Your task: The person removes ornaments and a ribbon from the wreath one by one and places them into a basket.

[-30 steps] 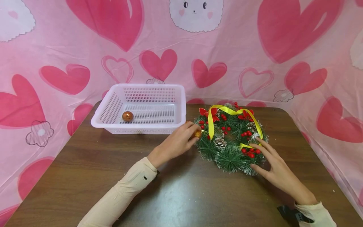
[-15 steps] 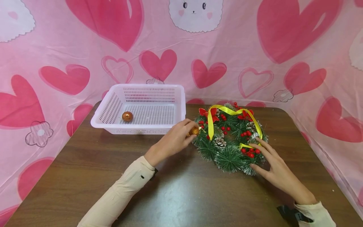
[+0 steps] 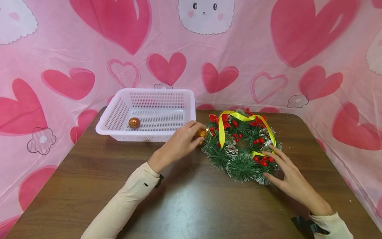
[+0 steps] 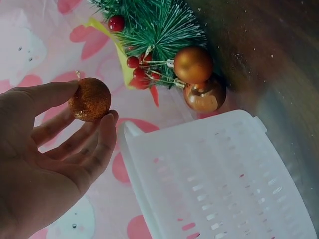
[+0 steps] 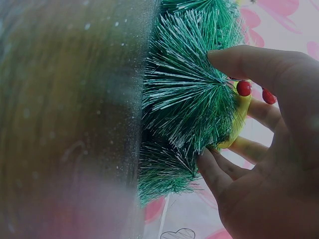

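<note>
Thumb and fingertips of my left hand (image 3: 177,142) pinch a glittery copper bauble (image 4: 90,101), best seen in the left wrist view. Just beyond, a matte copper bauble (image 4: 193,64) and a shiny one (image 4: 205,95) lie against the wreath's edge, their gold cords reaching into the greenery. The green wreath (image 3: 241,167) lies flat, with red berries, pine cones and red bows. A yellow ribbon (image 3: 238,115) loops over it. At the wreath's right side rests my right hand (image 3: 290,177), fingers spread and touching the needles, thumb on the near outer edge.
A white plastic basket (image 3: 146,136) stands at the back left, close to my left hand. One shiny copper bauble (image 3: 134,122) lies in it. Both stand on a brown wooden table (image 3: 185,205), with a pink heart-print cloth (image 3: 247,43) hanging behind and at the sides.
My left hand has drawn slightly left and away from the wreath's left edge, pinching the bauble. The right hand and basket have stayed where they were.
</note>
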Motion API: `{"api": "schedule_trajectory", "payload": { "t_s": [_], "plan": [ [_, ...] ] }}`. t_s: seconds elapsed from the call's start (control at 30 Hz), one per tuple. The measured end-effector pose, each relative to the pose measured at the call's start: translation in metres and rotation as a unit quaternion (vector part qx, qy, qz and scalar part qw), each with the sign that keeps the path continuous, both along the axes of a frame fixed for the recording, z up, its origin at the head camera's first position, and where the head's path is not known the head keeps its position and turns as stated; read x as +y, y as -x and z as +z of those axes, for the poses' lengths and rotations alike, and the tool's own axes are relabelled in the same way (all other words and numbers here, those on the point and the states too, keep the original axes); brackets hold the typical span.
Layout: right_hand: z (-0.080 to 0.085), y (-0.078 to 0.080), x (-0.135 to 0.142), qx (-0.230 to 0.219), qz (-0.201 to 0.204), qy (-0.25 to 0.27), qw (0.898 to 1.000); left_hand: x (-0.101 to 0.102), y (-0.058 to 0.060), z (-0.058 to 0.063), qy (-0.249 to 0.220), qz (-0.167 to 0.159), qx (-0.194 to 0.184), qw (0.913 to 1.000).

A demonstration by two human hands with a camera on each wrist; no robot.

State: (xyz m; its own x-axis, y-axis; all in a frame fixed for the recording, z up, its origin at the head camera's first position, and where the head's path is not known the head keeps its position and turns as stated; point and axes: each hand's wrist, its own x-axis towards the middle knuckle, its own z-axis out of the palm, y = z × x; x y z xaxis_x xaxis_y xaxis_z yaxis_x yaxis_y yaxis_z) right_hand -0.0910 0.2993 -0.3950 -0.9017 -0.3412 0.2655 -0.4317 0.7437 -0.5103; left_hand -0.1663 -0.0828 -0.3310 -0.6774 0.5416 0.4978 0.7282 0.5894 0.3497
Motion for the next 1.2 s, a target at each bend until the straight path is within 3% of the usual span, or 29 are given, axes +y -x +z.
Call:
{"api": "schedule_trajectory", "payload": {
  "t_s": [0.43, 1.2],
  "plan": [
    [0.001, 0.0, -0.001, -0.004, 0.001, 0.0, 1.0, -0.01, 0.003, 0.008, -0.005, 0.018, -0.001, 0.9998],
    [-0.001, 0.0, 0.0, -0.001, 0.0, -0.002, 1.0, -0.045, 0.013, 0.029, -0.061, 0.068, -0.019, 0.9957]
  ]
}}
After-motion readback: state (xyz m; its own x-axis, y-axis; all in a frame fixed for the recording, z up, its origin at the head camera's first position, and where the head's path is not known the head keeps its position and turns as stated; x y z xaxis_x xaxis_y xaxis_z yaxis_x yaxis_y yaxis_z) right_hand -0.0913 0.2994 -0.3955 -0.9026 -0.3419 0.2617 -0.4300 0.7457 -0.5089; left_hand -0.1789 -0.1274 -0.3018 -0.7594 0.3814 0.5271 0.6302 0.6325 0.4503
